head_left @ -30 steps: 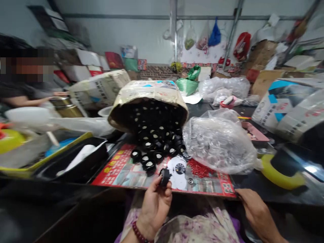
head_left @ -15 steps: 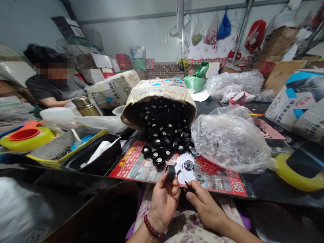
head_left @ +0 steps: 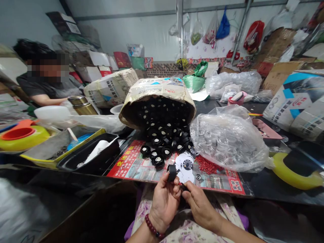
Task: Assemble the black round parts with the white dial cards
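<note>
Between its thumb and fingers my left hand (head_left: 167, 197) holds a round black part (head_left: 172, 172) upright at the table's front edge. My right hand (head_left: 199, 204) is pinched on a small dark pointed tool (head_left: 182, 186), close beside the left fingertips. A tiny red bit shows where the two hands meet. Just beyond them lie white discs (head_left: 186, 173) with a printed dial on top. Behind these, many black parts (head_left: 158, 160) spill from a tipped carton (head_left: 159, 88). Small red pieces (head_left: 206, 164) lie to the right of the discs.
A clear bag of transparent rings (head_left: 230, 138) stands right of the carton. Black (head_left: 92, 157) and yellow-rimmed (head_left: 54, 163) trays are at the left, a yellow tape roll (head_left: 291, 173) at the right. Across the table at the left, another person (head_left: 45, 86) sits.
My right hand has moved left and the dark tool now reaches my left fingers. The round black part has turned slightly. The whole view has shifted a little.
</note>
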